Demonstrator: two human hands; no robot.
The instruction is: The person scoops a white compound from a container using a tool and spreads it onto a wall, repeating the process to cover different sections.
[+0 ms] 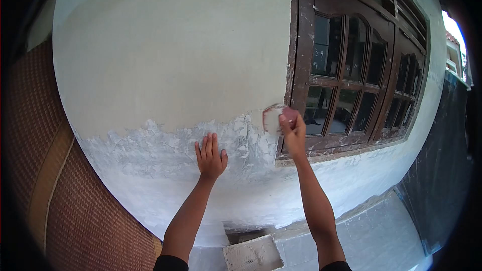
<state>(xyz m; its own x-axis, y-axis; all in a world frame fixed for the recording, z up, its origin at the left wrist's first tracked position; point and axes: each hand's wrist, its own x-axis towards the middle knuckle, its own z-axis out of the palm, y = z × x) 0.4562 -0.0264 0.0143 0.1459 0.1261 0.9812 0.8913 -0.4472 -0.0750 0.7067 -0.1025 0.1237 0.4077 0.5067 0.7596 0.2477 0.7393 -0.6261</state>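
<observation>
Right now I have both bare hands up at the wall point(175, 55), whose upper part is smooth and beige and whose lower part is whitish. Between the two runs a ragged, flaky-looking band point(133, 153) with a cracked, patchy surface. My left hand point(210, 159) lies over that band, nearly fully open, fingers together and pointing up, thumb out to the side, holding nothing. My right hand point(294, 134) is closed around a tool point(273, 120), pinching it between thumb and fingers; it looks broad and curved, whitish on its left and maroon on its right, though blur keeps me from making out its exact form. The tool is at the wall, beside the lower left part of the window point(307, 30), at the right end of the ragged band. I see white specks and smears on the window's brown frame, which surrounds dark panes. Low in my view, between my forearms, a tray point(275, 251) with pale, pasty material in it sits on the grey tiled floor point(371, 236). A woven brown panel point(30, 95) fills the left side, and a dark sheet point(442, 155) hangs at the right. Black sleeves point(170, 263) show at the bottom edge.
</observation>
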